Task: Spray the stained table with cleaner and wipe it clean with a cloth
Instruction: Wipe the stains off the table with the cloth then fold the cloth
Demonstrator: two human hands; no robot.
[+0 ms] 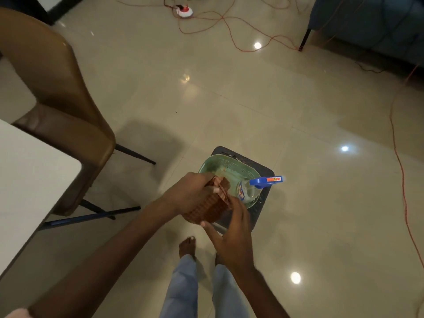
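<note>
Both hands worked the cloth [210, 208] at mid-frame, above the floor. L hand [188, 191] gripped its top edge, fingers curled into the folds. R hand [229, 235] sat under & beside it, thumb & fingers pinching the lower corner. Cloth was brown, waffle-weave, bunched betw. the two. Bare feet & light jeans showed below. Just behind the hands: spray bottle [250, 189], clear body w/ blue trigger head, stood in a pale green oval plastic basket [220, 165], which sat on a dark square stool [263, 173]. White table [27, 175] w/ rounded corner at L edge, well apart from the cloth. Tan leather chair [57, 92] beside it. Glossy beige tile floor [298, 115]; orange cables [229, 24] at far end.
</note>
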